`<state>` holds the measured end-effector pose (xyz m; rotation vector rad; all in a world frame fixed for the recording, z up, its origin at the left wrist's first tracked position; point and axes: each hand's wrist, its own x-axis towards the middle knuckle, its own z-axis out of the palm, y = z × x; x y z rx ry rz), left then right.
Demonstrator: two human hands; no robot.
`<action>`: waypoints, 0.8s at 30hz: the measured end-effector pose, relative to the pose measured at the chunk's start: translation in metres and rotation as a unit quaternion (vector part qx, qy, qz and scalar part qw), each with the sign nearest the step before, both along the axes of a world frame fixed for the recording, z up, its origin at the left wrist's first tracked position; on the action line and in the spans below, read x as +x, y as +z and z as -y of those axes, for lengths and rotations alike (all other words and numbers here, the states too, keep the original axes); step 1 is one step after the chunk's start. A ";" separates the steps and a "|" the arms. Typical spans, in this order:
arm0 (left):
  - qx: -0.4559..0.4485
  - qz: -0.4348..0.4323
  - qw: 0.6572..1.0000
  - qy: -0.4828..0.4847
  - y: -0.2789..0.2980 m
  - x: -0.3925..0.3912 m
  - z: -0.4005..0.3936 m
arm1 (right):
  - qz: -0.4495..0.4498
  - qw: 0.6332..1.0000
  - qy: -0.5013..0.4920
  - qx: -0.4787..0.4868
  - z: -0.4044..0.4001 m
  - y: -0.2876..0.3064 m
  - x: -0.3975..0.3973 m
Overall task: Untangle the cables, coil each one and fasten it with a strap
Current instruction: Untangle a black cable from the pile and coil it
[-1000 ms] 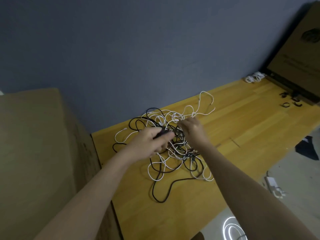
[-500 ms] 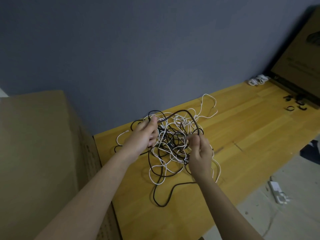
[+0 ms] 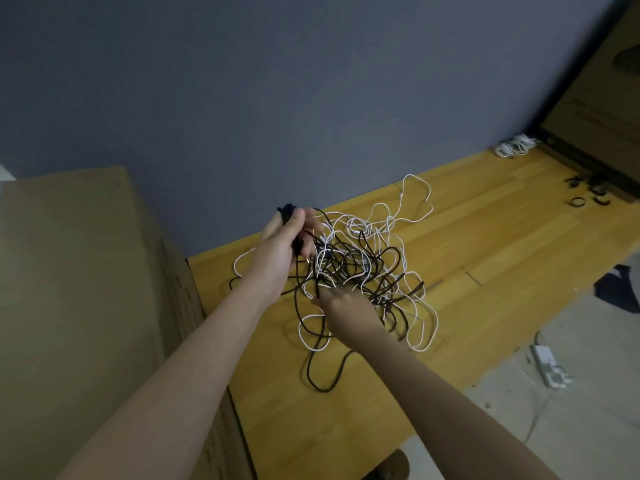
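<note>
Head view shows both hands at a tangle of cables (image 3: pixel 360 268) lying on the wooden tabletop (image 3: pixel 485 244) near the grey wall. The left hand (image 3: pixel 282 251) is raised above the heap, fingers curled round a dark bunch of black cable that sticks out above the thumb and trails down into the tangle. The right hand (image 3: pixel 346 306) sits lower, at the near edge of the heap, back towards the camera; its fingers reach into the strands, and whether they pinch one cannot be told. Both forearms stretch forward from the bottom of the frame, the left one higher and angled up. The tangle mixes black and white cables; how many of each cannot be counted, as the loops cross one another. A black loop (image 3: pixel 320 372) hangs out towards the near side. At the far right of the tabletop lie a few small black straps (image 3: pixel 585 197) and a white coiled bundle (image 3: pixel 514 145). A white power strip (image 3: pixel 550 367) lies on the floor.
</note>
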<state>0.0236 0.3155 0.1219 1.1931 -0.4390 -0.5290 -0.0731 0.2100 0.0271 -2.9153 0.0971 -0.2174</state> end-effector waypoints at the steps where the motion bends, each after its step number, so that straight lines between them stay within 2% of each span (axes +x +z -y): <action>1: 0.024 0.025 0.999 0.010 -0.001 0.000 0.000 | -0.013 1.000 0.012 -0.019 -0.005 0.002 -0.001; 3: 0.081 0.086 0.993 0.021 -0.003 0.000 -0.001 | -0.009 0.997 0.058 -0.049 -0.016 0.010 -0.008; 5: 0.161 0.173 0.972 0.011 -0.006 0.001 -0.003 | 0.048 0.989 0.116 -0.078 -0.021 0.023 -0.019; 9: 0.343 0.308 0.885 -0.068 -0.016 0.002 -0.008 | 0.151 0.967 0.194 -0.066 -0.008 0.044 -0.046; 12: 0.382 0.331 0.851 -0.144 -0.015 -0.004 -0.010 | 0.227 0.959 0.163 -0.044 0.006 0.064 -0.053; 15: 0.363 0.307 0.861 -0.182 -0.004 -0.013 -0.008 | 0.296 0.951 0.083 0.014 0.022 0.080 -0.046; 18: 0.305 0.231 0.896 -0.226 0.009 -0.020 -0.007 | 0.314 0.936 -0.020 0.160 0.034 0.089 -0.037; 21: 0.258 0.193 0.919 -0.227 0.009 -0.023 -0.005 | 0.224 0.914 -0.069 0.330 0.033 0.080 -0.034; 24: 0.227 0.145 0.947 -0.175 0.007 -0.017 -0.005 | 0.090 0.923 -0.099 0.360 0.034 0.047 -0.035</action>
